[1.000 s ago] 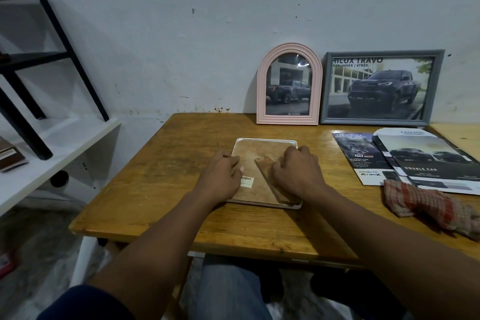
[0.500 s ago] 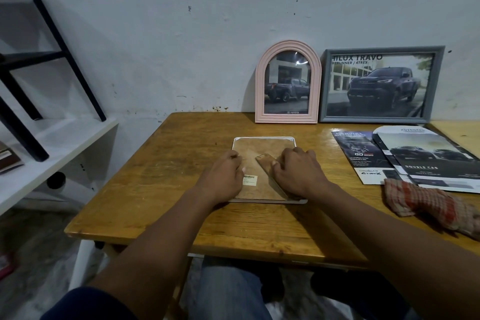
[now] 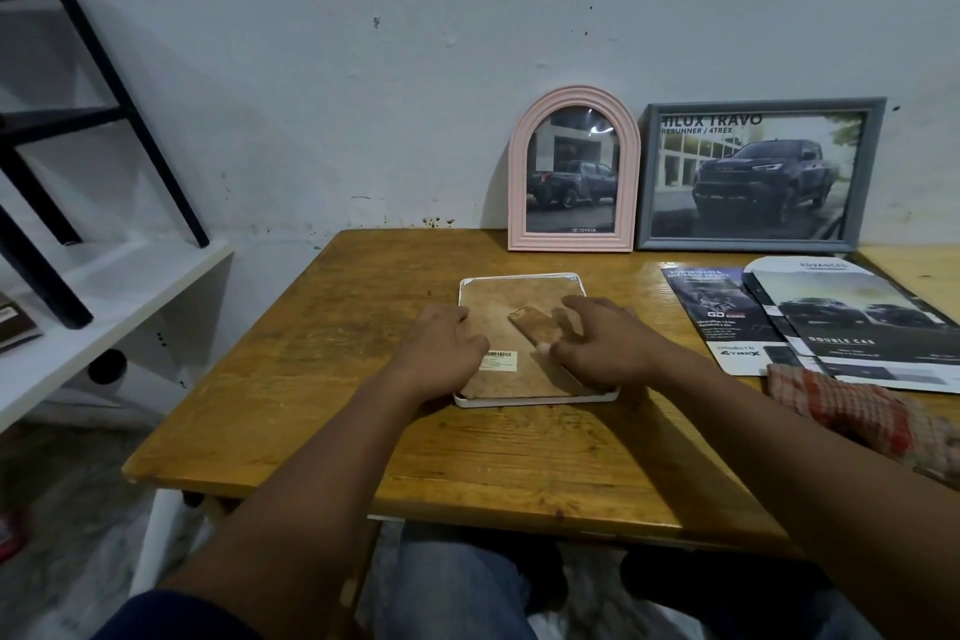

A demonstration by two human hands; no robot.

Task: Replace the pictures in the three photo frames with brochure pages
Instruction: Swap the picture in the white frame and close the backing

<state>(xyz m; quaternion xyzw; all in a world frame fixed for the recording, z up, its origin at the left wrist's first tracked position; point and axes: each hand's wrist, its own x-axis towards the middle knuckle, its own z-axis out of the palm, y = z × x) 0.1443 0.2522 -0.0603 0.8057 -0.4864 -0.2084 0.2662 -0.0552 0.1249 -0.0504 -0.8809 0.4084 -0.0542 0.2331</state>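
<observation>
The white photo frame (image 3: 535, 399) lies face down in the middle of the wooden counter (image 3: 311, 379), straight ahead of me at 12 o'clock, with its brown backing board (image 3: 498, 307) turned up. My left hand (image 3: 441, 353) sits at the frame's 9 o'clock edge; its fingers (image 3: 457, 314) are curled over the rim and the thumb lies on the backing just beside the barcode sticker (image 3: 498, 360). My right hand (image 3: 608, 348) covers the 4 o'clock part of the backing. Its fingers (image 3: 576, 307) are spread and arched, tips down on the board, and the thumb touches the lower end of the stand flap (image 3: 532, 325), which lies flat and slanted across the board.

At the far edge, at 1 o'clock, the pink arched frame (image 3: 573, 244) leans upright against the wall (image 3: 415, 68) with a pickup picture in it. Just beside it, at 2 o'clock, the grey frame (image 3: 761, 105) leans the same way and shows a dark truck. The brochure pages (image 3: 852, 322) lie overlapping at 3 o'clock, and a checked cloth (image 3: 857, 411) lies at 4 o'clock, touching their near edge. Off the counter at 9 o'clock stands a white shelf (image 3: 104, 307) carrying a black rack (image 3: 130, 104).
</observation>
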